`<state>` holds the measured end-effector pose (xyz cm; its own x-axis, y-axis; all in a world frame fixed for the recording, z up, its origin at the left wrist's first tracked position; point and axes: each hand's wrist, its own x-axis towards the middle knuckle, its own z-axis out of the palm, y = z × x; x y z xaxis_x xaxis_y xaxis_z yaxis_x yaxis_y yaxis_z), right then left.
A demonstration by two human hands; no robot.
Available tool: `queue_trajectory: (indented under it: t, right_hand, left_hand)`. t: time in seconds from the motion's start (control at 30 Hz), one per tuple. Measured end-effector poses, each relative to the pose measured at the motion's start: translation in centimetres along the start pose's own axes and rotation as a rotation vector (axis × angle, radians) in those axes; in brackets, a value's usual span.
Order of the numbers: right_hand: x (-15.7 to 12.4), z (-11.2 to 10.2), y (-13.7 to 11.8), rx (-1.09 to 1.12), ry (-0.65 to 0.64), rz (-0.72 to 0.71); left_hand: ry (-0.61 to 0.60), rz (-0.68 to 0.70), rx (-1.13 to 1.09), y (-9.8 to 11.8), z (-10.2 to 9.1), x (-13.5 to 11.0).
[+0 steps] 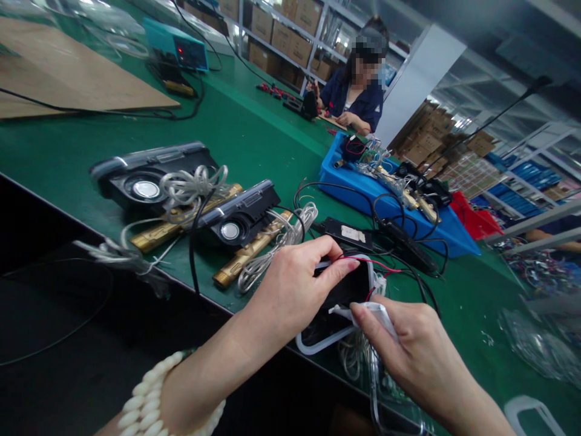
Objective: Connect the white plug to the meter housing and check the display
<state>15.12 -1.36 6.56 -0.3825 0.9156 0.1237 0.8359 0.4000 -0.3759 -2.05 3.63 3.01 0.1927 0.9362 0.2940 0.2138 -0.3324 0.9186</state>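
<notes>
Over the table's front edge, my left hand (299, 281) pinches a thin red wire (379, 264) between thumb and forefinger. Beneath it is a dark open housing with a whitish rim (313, 346). My right hand (411, 342) is closed on a whitish piece with a narrow tip (379, 315), whose exact kind I cannot make out. That tip points into the housing's opening. Left of my hands lie two black speaker-like units (146, 189) (230, 230), brass-coloured tubes (247, 251) and coiled clear cables (279, 260).
A blue bin (349, 188) of assembled parts stands beyond my hands, near a black adapter (347, 233) and loose black cables. Farther back are a teal device with a red display (177, 45), a brown board (68, 72) and a seated co-worker (358, 91). Plastic bags (535, 345) lie at right.
</notes>
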Motion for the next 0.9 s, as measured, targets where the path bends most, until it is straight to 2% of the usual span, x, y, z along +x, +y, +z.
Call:
queue_trajectory:
  t: [0.23,0.9]
  right_hand:
    - [0.4,-0.3,0.2,0.027,-0.090,0.124]
    - [1.3,-1.1,1.1,0.047,-0.119,0.232]
  left_hand:
    - [0.004,-0.001,0.019,0.1,-0.1,-0.1]
    - [-0.006,-0.006,0.044,-0.3,-0.1,0.1]
